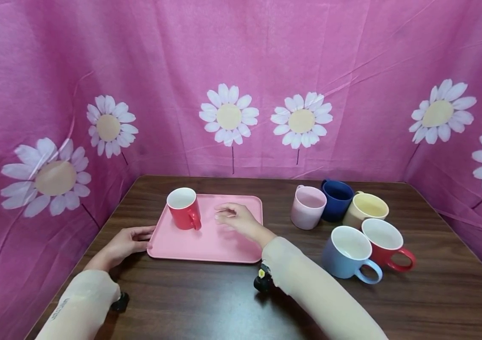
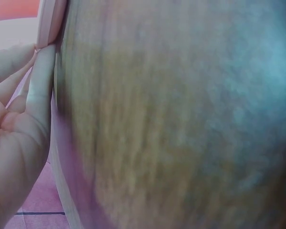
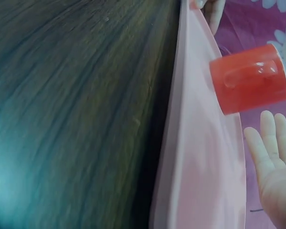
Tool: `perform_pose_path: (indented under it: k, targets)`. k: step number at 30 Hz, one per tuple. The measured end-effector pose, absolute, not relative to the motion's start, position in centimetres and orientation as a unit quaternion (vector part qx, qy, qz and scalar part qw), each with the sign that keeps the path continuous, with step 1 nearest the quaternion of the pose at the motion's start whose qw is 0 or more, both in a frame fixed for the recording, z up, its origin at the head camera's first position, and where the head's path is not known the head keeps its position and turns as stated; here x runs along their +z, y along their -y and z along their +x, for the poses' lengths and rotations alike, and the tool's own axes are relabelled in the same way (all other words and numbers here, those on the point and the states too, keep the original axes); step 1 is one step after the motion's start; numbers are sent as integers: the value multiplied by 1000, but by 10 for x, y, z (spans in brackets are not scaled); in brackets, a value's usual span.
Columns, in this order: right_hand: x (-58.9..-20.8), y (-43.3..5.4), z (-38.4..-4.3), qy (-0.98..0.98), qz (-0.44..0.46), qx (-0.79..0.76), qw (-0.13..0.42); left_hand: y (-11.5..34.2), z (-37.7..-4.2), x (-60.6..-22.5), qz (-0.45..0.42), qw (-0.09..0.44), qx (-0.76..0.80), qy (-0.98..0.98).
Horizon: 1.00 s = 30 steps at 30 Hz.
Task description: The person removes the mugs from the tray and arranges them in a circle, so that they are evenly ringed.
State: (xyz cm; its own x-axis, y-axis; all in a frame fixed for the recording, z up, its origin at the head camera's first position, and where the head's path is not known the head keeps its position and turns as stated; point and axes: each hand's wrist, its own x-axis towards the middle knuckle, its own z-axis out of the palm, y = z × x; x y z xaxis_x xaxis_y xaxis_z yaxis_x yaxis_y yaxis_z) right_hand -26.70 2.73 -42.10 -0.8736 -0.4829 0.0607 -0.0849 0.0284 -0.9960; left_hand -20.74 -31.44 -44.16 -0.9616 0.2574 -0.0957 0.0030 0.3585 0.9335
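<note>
A red mug (image 1: 183,212) with a white inside stands upright on the left part of a pink tray (image 1: 207,250), its handle toward the front right. My left hand (image 1: 124,244) touches the tray's left edge near the front corner, fingers mostly straight and thumb at the rim. The left wrist view shows the left hand (image 2: 19,124) with fingertips against the tray rim. Above the tray, right of the mug, my right hand (image 1: 241,222) holds nothing. In the right wrist view the right hand (image 3: 279,167) has its fingers extended, apart from the mug (image 3: 250,78).
Right of the tray stand several mugs: pink (image 1: 308,208), dark blue (image 1: 335,200), yellow (image 1: 364,212), light blue (image 1: 345,255) and another red mug (image 1: 383,241). They share the brown wooden table (image 1: 207,302). A pink curtain (image 1: 164,94) with printed daisies hangs behind and at the sides.
</note>
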Motion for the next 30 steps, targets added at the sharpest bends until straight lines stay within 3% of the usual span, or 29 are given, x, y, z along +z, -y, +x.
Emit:
perform_pose_path:
  k: [30]
  targets:
    - [-414,36,-270,-788,-172,-571,150,316,-209,-443,79,118,563,-814]
